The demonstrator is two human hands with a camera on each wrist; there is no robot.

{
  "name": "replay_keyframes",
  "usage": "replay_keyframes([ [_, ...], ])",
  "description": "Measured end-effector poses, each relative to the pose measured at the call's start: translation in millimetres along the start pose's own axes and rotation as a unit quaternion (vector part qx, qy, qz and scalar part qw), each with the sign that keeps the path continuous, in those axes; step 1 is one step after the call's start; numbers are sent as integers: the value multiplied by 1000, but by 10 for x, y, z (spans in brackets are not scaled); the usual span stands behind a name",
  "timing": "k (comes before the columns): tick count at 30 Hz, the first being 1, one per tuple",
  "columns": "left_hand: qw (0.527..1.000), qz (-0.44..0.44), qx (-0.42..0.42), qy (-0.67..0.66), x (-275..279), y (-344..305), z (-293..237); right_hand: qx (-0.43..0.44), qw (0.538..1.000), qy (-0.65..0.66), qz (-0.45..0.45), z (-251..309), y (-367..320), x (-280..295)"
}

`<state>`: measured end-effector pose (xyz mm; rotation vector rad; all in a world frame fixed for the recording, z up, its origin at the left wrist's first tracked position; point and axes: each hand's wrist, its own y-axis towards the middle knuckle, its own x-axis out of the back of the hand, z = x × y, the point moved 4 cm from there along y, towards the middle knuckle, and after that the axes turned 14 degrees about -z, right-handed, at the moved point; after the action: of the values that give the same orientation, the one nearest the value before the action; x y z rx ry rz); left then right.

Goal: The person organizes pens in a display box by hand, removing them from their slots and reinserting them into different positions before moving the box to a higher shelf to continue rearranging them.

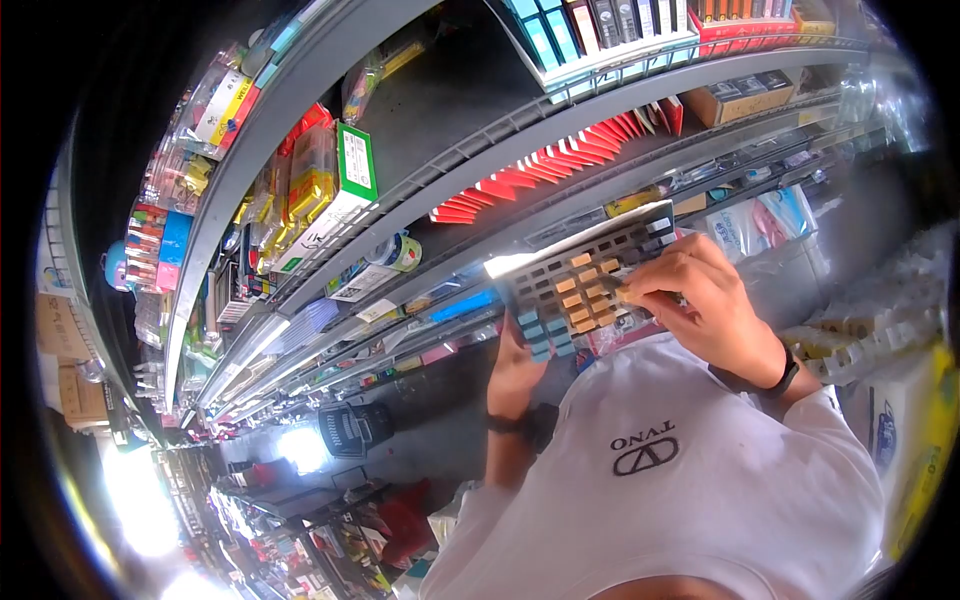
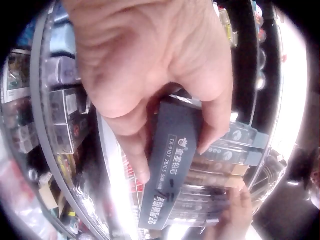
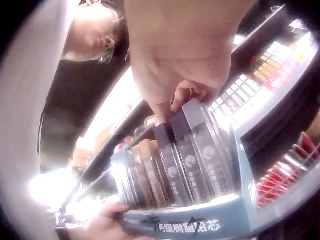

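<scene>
A small open display box (image 3: 200,225) of pencil leads is held up in front of the person's white shirt. Upright clear lead cases stand in rows inside it, some with orange caps (image 1: 580,285), some with blue-grey caps (image 1: 540,340) and some with dark caps (image 3: 179,125). My left hand (image 1: 515,365) grips one end of the box; in the left wrist view its thumb and fingers straddle the dark printed end wall (image 2: 170,165). My right hand (image 1: 705,300) reaches over the rows, thumb and forefinger pinching a lead case at its top.
Behind the box run curved grey shelves (image 1: 440,165) with wire lips. They bear a row of red packets (image 1: 550,165), a green-edged carton (image 1: 355,165) and a display of boxed goods (image 1: 620,30). Bagged stock (image 1: 765,225) lies on the right, near the right arm.
</scene>
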<state>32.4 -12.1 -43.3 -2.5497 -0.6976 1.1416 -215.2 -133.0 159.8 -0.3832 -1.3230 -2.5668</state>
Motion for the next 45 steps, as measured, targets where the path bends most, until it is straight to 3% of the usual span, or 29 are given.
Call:
replay_keyframes([
  [4, 997, -76, 19, -10, -52, -113, -25, 22, 999, -16, -19, 10, 16, -9],
  [8, 999, -21, -31, 19, -395, -199, -155, 40, 999, -22, -24, 15, 9, -21],
  [19, 993, 45, -79, 75, -265, -94, -131, 40, 998, -26, -30, -9, -16, 13],
  [29, 991, -2, -69, 113, -317, -106, -171, 62, 996, -64, -10, 8, -41, -6],
  [32, 981, 13, -112, 158, -244, -101, -164, 66, 995, -76, -2, 8, -38, -5],
  [37, 995, 36, -77, 58, 1, -172, -104, 66, 995, -69, 7, 41, -13, 3],
  [41, 988, 94, -83, 87, 326, -124, -117, 89, 993, -79, 17, 109, -11, 24],
  [45, 963, 42, -159, 215, 82, -270, -193, 109, 990, -82, 41, 157, 11, 44],
])
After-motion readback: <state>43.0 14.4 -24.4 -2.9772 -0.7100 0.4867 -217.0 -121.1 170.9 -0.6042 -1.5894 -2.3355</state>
